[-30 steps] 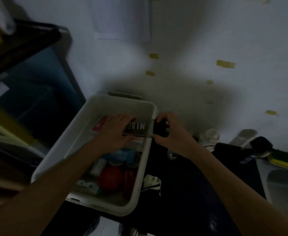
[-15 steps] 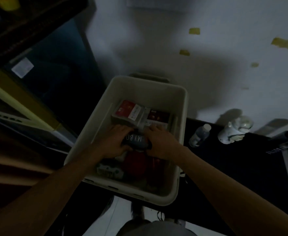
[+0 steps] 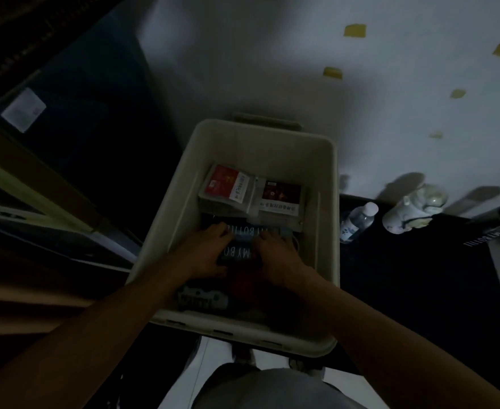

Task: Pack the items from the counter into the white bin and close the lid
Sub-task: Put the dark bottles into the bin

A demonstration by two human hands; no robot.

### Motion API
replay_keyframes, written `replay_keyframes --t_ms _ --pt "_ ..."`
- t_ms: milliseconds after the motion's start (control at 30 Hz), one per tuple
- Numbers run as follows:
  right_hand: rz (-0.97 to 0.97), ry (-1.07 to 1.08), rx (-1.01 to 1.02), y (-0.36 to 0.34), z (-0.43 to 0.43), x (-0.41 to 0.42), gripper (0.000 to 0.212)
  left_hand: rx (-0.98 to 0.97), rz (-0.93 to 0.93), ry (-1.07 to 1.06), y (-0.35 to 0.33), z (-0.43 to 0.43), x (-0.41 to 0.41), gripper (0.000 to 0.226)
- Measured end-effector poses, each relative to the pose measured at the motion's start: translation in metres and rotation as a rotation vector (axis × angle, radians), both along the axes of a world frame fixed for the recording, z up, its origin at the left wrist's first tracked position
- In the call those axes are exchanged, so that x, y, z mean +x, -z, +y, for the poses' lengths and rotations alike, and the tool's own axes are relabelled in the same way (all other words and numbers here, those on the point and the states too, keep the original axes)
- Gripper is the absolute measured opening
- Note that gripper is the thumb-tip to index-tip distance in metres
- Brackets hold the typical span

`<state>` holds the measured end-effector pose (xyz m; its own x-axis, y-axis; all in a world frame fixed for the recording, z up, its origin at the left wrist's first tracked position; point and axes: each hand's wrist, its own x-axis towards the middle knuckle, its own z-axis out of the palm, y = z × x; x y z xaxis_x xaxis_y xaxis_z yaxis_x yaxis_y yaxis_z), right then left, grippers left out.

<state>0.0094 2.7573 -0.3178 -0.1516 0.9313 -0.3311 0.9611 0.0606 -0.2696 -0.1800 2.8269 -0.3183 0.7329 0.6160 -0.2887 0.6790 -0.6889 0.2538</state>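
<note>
Bare left grip (image 3: 206, 255), bare right grip (image 3: 279, 259), grey garment (image 3: 272, 389)

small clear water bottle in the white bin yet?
No, the small clear water bottle sits on the dark counter to the right of the white bin, outside its wall.

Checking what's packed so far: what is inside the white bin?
Two red-labelled boxes at the far end, a dark bottle held by the left hand and right hand, a red item, a patterned packet. Whatever lies beneath them is covered.
</note>
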Motion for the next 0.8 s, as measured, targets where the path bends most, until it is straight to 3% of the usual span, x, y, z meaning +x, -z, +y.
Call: replay_keyframes --t_ms 167,567,800 --pt "-0.055 -0.035 0.009 0.003 -0.003 -0.004 0.051 0.158 0.089 0.118 0.009 -0.001 0.005 0.076" --pt "-0.062 0.001 -0.012 -0.001 -0.007 -0.004 0.048 0.112 0.103 0.100 0.008 -0.004 0.009 0.081" --pt "0.011 0.040 0.097 -0.030 -0.010 0.011 0.039 0.146 -0.057 0.086 -0.017 -0.008 0.027 0.073"
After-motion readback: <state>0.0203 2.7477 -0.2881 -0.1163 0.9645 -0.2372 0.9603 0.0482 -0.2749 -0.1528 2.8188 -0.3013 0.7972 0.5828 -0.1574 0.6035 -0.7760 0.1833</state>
